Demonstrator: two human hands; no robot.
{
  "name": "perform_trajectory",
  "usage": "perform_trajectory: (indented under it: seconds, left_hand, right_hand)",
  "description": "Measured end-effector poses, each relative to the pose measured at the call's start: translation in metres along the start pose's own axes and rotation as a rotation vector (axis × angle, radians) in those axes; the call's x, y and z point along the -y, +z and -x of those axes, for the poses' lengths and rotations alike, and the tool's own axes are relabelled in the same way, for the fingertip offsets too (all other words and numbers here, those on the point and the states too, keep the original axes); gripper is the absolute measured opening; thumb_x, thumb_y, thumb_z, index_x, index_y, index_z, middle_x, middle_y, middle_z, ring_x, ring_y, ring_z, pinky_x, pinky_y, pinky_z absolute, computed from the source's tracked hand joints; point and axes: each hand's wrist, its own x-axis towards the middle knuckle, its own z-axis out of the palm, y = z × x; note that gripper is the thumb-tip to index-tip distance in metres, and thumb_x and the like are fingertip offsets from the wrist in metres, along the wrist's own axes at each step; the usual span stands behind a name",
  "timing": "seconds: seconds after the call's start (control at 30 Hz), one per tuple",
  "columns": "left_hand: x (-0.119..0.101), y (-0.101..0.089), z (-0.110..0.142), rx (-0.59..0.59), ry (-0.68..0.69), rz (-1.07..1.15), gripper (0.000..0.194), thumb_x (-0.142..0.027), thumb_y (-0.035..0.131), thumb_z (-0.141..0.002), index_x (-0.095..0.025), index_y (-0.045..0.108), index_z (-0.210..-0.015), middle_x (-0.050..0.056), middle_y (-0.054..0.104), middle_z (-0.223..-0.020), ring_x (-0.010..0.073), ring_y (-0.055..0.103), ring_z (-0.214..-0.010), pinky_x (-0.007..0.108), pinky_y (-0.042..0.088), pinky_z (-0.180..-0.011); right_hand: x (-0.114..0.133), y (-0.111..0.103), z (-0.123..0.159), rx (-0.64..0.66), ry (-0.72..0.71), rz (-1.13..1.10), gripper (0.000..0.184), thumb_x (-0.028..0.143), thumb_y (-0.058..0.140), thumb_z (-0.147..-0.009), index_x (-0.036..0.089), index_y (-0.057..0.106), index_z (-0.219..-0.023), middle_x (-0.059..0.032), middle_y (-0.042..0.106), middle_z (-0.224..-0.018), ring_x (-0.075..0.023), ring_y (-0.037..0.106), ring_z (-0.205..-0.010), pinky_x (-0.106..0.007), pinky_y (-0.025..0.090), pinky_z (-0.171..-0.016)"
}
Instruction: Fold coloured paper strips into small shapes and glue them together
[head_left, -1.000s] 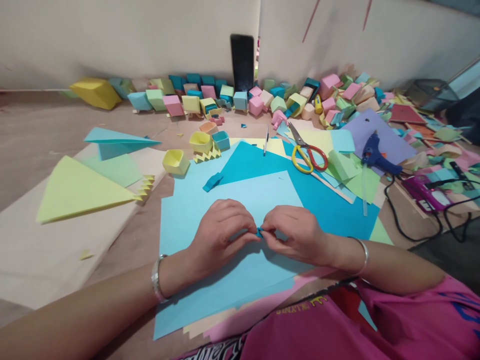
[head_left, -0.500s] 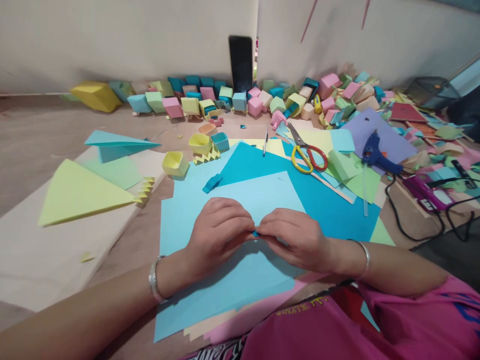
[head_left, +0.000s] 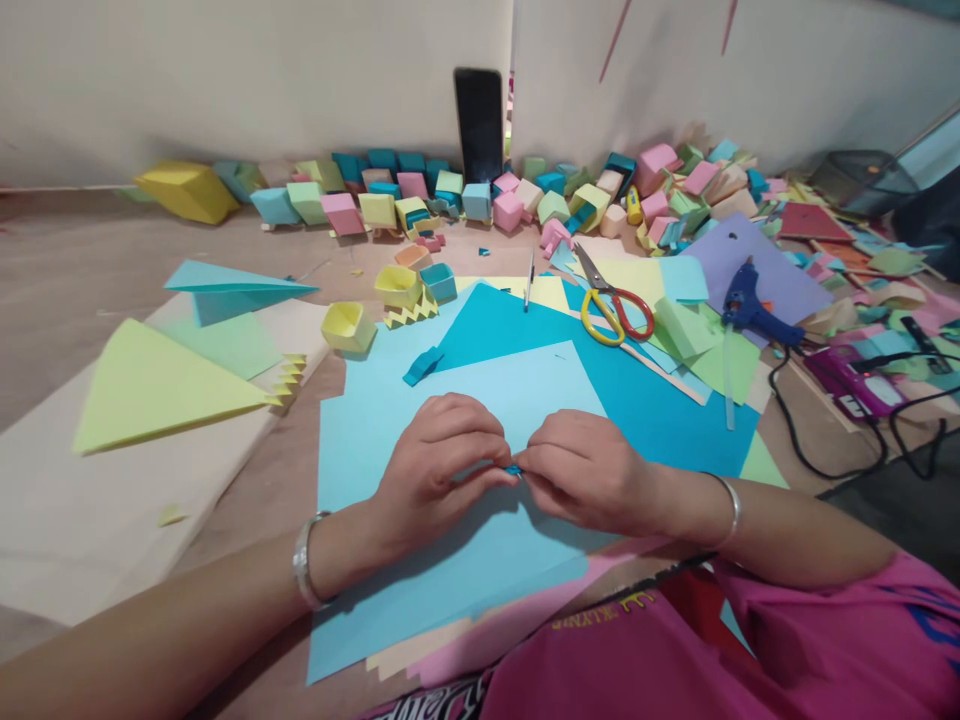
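Between the fingertips of both hands is a tiny piece of dark blue paper (head_left: 513, 469), mostly hidden by the fingers. My left hand (head_left: 448, 462) pinches it from the left, and my right hand (head_left: 581, 470) pinches it from the right. Both hands are just above a light blue paper sheet (head_left: 375, 590). Beyond them, a small folded blue paper strip (head_left: 423, 366) lies at the edge of a darker blue sheet (head_left: 652, 410). Small open paper boxes, a yellow one (head_left: 349, 328) among them, stand past the sheet's upper left corner.
Scissors (head_left: 606, 305) and a pen (head_left: 529, 282) lie beyond the hands. At right are a blue glue gun (head_left: 757, 310) with a black cord and a purple device (head_left: 855, 382). A phone (head_left: 480, 125) leans on the wall behind several paper cubes (head_left: 381, 211). Folded yellow paper (head_left: 165, 390) lies left.
The fingers have shifted slightly around the small blue paper; the gap between left thumb and fingers looks wider, and slightly more of the paper shows. The rest stays put.
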Motion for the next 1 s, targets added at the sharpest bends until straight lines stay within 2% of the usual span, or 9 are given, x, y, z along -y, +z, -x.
perform_trajectory:
  seconds: [0.23, 0.37, 0.5, 0.67, 0.83, 0.93, 1.0]
  left_hand:
    - [-0.006, 0.0041, 0.002, 0.084, -0.042, 0.016, 0.02, -0.034, 0.052, -0.095, -0.019, 0.058, -0.084, 0.005, 0.065, -0.085, 0.0186, 0.059, -0.084, 0.035, 0.043, -0.079]
    - [-0.0055, 0.0032, 0.0012, 0.034, -0.089, 0.053, 0.017, -0.035, 0.059, -0.092, -0.019, 0.06, -0.084, 0.004, 0.065, -0.084, 0.0177, 0.06, -0.084, 0.034, 0.045, -0.08]
    - [-0.0029, 0.0024, 0.0013, -0.031, -0.078, -0.03, 0.022, -0.041, 0.069, -0.084, -0.021, 0.064, -0.092, 0.003, 0.067, -0.087, 0.0183, 0.061, -0.086, 0.034, 0.045, -0.081]
    - [-0.0026, 0.0031, 0.0027, -0.005, -0.097, -0.055, 0.013, -0.033, 0.062, -0.09, -0.02, 0.064, -0.09, 0.003, 0.068, -0.086, 0.018, 0.062, -0.085, 0.034, 0.044, -0.079]
    - [-0.0049, 0.0007, 0.0015, 0.056, -0.026, -0.107, 0.015, -0.031, 0.055, -0.093, -0.02, 0.063, -0.087, 0.004, 0.07, -0.086, 0.0193, 0.063, -0.087, 0.035, 0.042, -0.081]
    - [-0.004, 0.0004, 0.0008, 0.047, -0.016, -0.112, 0.014, -0.03, 0.056, -0.093, -0.021, 0.064, -0.086, 0.003, 0.07, -0.085, 0.0189, 0.064, -0.086, 0.035, 0.042, -0.082]
    - [-0.0017, 0.0008, 0.0008, 0.006, -0.049, -0.095, 0.016, -0.038, 0.061, -0.091, -0.022, 0.064, -0.089, 0.003, 0.07, -0.086, 0.019, 0.064, -0.088, 0.035, 0.044, -0.083]
  right_hand:
    - [0.0045, 0.0094, 0.0004, -0.106, 0.051, -0.08, 0.019, 0.008, 0.046, -0.078, 0.021, 0.049, -0.065, 0.0009, 0.052, -0.056, -0.0125, 0.045, -0.056, -0.027, 0.035, -0.055]
    - [0.0038, 0.0091, -0.0005, -0.105, 0.138, -0.158, 0.016, 0.008, 0.047, -0.076, 0.021, 0.05, -0.067, 0.0022, 0.051, -0.056, -0.0107, 0.045, -0.054, -0.024, 0.035, -0.054]
    - [-0.0005, 0.0079, -0.0009, -0.153, 0.195, -0.138, 0.013, 0.008, 0.049, -0.074, 0.02, 0.054, -0.071, 0.0033, 0.054, -0.056, -0.0092, 0.046, -0.052, -0.022, 0.035, -0.052]
    - [-0.0009, 0.0073, -0.0013, -0.13, 0.193, -0.125, 0.013, 0.011, 0.051, -0.077, 0.019, 0.054, -0.067, 0.0034, 0.055, -0.055, -0.0088, 0.047, -0.052, -0.022, 0.035, -0.052]
    - [0.0042, 0.0105, -0.0002, -0.121, 0.21, -0.134, 0.016, 0.011, 0.052, -0.077, 0.02, 0.05, -0.063, 0.0031, 0.054, -0.055, -0.009, 0.046, -0.052, -0.023, 0.034, -0.052]
    - [0.0049, 0.0109, 0.0, -0.121, 0.221, -0.159, 0.015, 0.01, 0.052, -0.076, 0.02, 0.051, -0.064, 0.0034, 0.053, -0.056, -0.0085, 0.046, -0.052, -0.022, 0.035, -0.052]
    - [0.0032, 0.0093, -0.0005, -0.141, 0.252, -0.198, 0.013, 0.009, 0.053, -0.075, 0.019, 0.054, -0.067, 0.0038, 0.054, -0.056, -0.008, 0.046, -0.052, -0.021, 0.036, -0.052]
